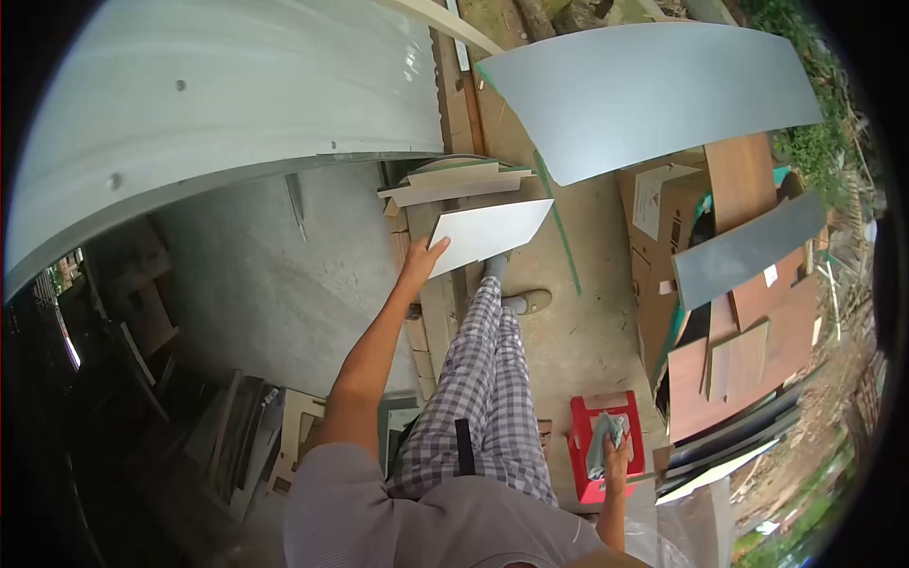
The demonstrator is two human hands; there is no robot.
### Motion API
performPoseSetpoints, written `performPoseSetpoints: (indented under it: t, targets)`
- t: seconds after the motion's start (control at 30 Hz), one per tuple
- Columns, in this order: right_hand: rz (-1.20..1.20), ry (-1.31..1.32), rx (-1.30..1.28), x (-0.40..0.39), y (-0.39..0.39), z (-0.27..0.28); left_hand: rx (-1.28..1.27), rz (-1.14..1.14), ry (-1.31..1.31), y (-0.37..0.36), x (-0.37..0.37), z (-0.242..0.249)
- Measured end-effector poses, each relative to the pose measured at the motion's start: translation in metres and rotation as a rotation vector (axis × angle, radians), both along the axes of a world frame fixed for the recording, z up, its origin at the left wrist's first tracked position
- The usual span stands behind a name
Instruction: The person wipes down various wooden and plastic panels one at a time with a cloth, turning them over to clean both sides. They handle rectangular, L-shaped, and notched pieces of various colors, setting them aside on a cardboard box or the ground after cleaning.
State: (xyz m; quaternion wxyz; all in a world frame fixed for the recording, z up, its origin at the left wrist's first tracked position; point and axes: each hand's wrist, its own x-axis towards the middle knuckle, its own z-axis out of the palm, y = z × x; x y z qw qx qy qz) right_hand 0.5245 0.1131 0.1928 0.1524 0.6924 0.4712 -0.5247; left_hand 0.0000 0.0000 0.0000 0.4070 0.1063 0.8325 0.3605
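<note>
A white flat board (pixel 488 235) is gripped at its left edge by my left hand (pixel 423 260), thumb on its face. It is held out in front of my legs, close to a stack of boards (pixel 459 180) on the ground. Low on the right, my right hand (pixel 617 456) is closed on a grey-green cloth (pixel 600 445). That hand and the cloth are over a red plastic stool (pixel 579 423), overlapping its top in this view.
A large grey sheet (pixel 663 95) lies at the upper right. Cardboard boxes (pixel 651 270) with wooden panels (pixel 743 180) leaning on them stand to the right. On the left is a corrugated metal wall (pixel 256 85). Offcuts (pixel 251 440) are piled at the lower left.
</note>
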Motion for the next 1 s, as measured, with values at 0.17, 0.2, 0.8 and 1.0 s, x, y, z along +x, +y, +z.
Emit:
performPoseSetpoints:
  t: [0.17, 0.2, 0.8, 1.0]
  targets:
    - [-0.016, -0.037, -0.21, -0.028, 0.001, -0.068, -0.144, 0.187, -0.068, 0.002, -0.032, -0.108]
    - [-0.029, -0.029, -0.139, -0.03, 0.004, -0.077, -0.045, 0.289, -0.113, 0.004, -0.035, -0.137]
    - [-0.077, -0.249, -0.32, -0.005, -0.019, -0.164, -0.639, 0.026, 0.234, -0.118, -0.164, -0.376]
    - [-0.062, -0.168, -0.29, -0.038, -0.017, -0.146, -0.489, 0.102, 0.25, -0.123, -0.131, -0.365]
